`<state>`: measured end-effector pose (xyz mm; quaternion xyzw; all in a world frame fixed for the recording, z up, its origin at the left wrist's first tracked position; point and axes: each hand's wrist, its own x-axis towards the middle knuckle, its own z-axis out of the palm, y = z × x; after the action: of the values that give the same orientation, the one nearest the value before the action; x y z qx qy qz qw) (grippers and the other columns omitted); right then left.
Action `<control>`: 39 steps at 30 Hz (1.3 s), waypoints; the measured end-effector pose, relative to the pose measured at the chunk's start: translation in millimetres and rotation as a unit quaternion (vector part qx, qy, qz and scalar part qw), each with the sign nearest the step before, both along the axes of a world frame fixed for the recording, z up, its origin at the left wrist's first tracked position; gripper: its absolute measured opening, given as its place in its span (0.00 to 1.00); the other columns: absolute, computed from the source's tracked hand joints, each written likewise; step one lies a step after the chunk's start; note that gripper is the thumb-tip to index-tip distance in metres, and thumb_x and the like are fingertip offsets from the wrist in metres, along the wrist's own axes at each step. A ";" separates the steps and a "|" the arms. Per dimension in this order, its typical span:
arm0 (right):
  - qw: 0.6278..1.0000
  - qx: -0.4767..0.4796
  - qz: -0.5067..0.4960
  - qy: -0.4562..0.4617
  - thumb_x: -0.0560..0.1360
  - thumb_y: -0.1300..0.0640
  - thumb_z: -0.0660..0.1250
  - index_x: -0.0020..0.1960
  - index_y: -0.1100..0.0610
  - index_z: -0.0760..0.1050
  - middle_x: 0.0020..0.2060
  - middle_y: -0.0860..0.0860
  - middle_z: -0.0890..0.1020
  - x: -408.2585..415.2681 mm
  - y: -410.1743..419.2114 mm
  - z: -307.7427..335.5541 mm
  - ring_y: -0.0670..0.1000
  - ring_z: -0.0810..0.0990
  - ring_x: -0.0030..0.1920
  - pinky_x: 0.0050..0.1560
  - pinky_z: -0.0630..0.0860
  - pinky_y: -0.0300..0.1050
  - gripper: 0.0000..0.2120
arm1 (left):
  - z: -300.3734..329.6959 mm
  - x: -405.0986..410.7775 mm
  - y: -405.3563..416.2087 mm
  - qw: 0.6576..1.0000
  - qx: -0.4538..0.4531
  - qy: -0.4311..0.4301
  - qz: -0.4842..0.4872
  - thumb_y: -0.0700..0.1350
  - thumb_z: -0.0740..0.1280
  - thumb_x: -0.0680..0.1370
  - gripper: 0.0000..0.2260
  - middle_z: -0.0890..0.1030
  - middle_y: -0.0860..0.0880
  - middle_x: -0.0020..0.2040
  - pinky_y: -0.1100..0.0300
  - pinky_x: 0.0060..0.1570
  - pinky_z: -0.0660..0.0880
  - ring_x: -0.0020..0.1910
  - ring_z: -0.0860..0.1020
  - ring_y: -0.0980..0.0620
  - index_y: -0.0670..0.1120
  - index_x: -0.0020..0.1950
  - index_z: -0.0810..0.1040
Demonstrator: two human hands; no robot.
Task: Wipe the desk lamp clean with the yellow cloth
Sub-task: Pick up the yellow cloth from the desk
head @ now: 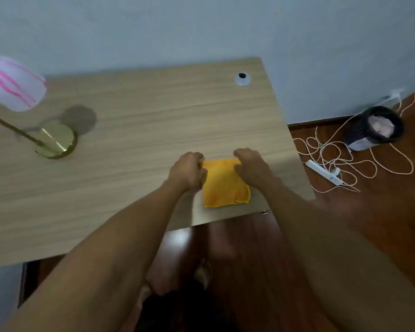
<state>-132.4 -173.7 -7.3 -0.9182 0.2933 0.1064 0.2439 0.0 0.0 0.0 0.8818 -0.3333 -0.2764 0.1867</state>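
Observation:
A folded yellow cloth (225, 185) lies flat on the wooden desk (153, 121) near its front right corner. My left hand (187, 171) grips the cloth's far left corner with curled fingers. My right hand (252, 167) grips its far right corner the same way. The desk lamp stands at the far left of the desk, well away from both hands: a round brass base (55, 141), a thin brass stem (12, 127) and a white shade with pink markings (12, 83).
A round cable grommet (242, 79) sits near the desk's back right. On the wooden floor to the right lie a white power strip (325, 174), tangled cords (359, 161) and a black bin (376, 128). My bare feet show below the desk edge.

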 end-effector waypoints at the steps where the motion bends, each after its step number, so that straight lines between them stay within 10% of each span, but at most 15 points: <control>1: 1.000 -0.003 0.002 0.001 0.79 0.62 0.66 0.70 0.60 0.73 0.65 0.60 0.76 1.1 -2.3 -2.4 0.63 0.70 0.68 0.63 0.74 0.59 0.20 | -5.5 1.1 -2.7 1.000 -0.008 0.008 0.011 0.49 0.71 0.76 0.20 0.80 0.43 0.63 0.46 0.60 0.77 0.63 0.78 0.40 0.48 0.68 0.78; 10: 1.000 0.004 -0.028 0.005 0.74 0.53 0.70 0.47 0.53 0.78 0.48 0.52 0.79 9.8 1.6 7.5 0.55 0.71 0.52 0.55 0.68 0.52 0.05 | -18.0 -4.3 -4.6 0.984 -0.074 0.103 0.128 0.45 0.65 0.69 0.04 0.82 0.48 0.46 0.55 0.41 0.78 0.45 0.82 0.47 0.52 0.40 0.79; 27: 0.943 0.302 -0.032 -0.139 0.70 0.65 0.80 0.42 0.57 0.78 0.32 0.49 0.77 124.9 126.8 154.4 0.46 0.74 0.33 0.26 0.70 0.33 0.11 | 143.7 93.9 132.2 0.903 -0.288 0.140 0.285 0.35 0.66 0.75 0.07 0.73 0.51 0.35 0.59 0.34 0.67 0.34 0.69 0.53 0.47 0.46 0.74; 39: 0.922 0.350 -0.073 -0.146 0.66 0.63 0.69 0.40 0.56 0.73 0.33 0.54 0.68 202.5 272.4 210.6 0.53 0.66 0.32 0.30 0.60 0.42 0.06 | 191.9 164.0 276.5 0.889 -0.354 0.100 0.272 0.42 0.70 0.80 0.06 0.79 0.47 0.36 0.67 0.30 0.73 0.34 0.78 0.53 0.40 0.54 0.76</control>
<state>70.1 98.8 203.2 -0.7554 0.2650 0.0491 0.5972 164.0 276.5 191.9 0.7810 -0.1363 -0.1649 0.5868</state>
